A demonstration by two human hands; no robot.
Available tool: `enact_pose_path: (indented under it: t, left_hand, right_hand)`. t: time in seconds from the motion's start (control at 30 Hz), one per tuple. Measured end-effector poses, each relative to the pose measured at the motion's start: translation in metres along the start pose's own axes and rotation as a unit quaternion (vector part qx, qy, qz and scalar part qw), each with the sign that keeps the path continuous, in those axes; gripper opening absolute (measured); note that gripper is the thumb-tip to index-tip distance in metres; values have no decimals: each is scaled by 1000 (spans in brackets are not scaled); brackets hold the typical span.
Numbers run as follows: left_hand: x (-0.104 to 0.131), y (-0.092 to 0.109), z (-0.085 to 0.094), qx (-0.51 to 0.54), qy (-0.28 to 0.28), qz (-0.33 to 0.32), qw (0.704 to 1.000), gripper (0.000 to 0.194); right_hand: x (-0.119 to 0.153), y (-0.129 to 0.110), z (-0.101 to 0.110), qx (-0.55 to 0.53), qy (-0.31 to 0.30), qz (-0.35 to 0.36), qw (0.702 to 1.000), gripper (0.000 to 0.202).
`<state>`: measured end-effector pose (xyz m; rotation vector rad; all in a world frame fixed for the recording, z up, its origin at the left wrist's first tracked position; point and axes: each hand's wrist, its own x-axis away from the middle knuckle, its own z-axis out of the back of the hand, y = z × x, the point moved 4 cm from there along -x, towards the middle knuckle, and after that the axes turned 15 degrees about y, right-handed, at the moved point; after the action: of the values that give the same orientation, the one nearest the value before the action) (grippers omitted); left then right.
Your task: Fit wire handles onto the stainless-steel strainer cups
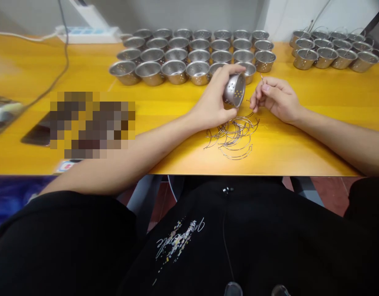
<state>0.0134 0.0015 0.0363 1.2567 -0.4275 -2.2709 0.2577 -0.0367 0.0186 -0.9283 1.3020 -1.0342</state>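
My left hand grips a perforated metal cup, tilted on its side with its mouth facing right. Just right of it, my right hand pinches a thin curved metal wire between thumb and fingers. Below both hands a loose pile of curved wires lies on the yellow table. Rows of similar metal cups stand upright behind my left hand.
At the back right stands a group of cups with wire handles. A power strip and a dark cable are at the back left. Pixelated items lie near my left forearm.
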Motion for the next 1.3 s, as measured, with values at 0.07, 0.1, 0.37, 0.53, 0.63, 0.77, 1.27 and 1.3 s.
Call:
enact_pose_path:
  t: [0.07,0.1,0.37,0.53,0.63,0.77,1.27,1.3]
  left_hand:
    - [1,6,0,1,-7,-1,1000,99]
    - [1,9,0,0,-10,-1,1000,98]
    - [2,8,2,-13,-19,-15,1000,100]
    - [5,0,-3,5,-19,-32,999,93]
    - [6,-15,-11,33,-4,-69,997,94]
    - [5,-36,-21,68,12,-123,990,101]
    - [5,-40,-22,81,13,-136,987,102]
    - [5,-40,-22,79,13,-133,988,102]
  right_hand:
    - [3,-3,0,-6,-4,5,1000,77]
    - [5,-4,-1,-11,-7,10,1000,74]
    - [14,-7,-2,-1,-17,73,997,60]
    - [13,-9,-3,13,-43,101,994,58]
    - [10,-8,-3,21,-52,119,991,62]
    - [4,-2,-2,43,-88,164,982,67]
    - [1,0,4,82,-94,221,967,62]
    - [1,0,4,86,-96,226,966,61]
